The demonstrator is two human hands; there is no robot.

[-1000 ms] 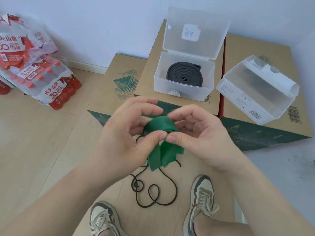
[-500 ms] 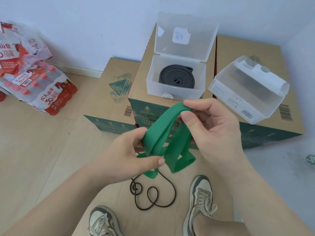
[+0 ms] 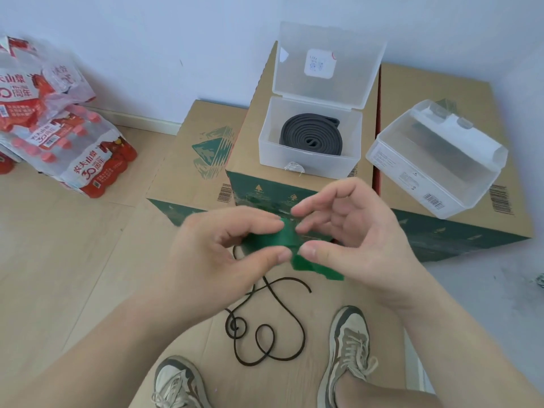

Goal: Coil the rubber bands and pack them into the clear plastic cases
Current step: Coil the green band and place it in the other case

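Cardboard boxes (image 3: 188, 178) beyond your hands carry the open case (image 3: 309, 164), already holding a coiled grey band (image 3: 312, 135), and a shut case (image 3: 435, 160) further right. Your left hand (image 3: 217, 257) and right hand (image 3: 353, 231) pinch the green band (image 3: 273, 238), barely coiled; below lies a black cord (image 3: 282, 319), untouched.

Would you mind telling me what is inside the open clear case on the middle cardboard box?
A coiled dark grey band lies inside the open clear case; whatever is beneath the coil is covered.
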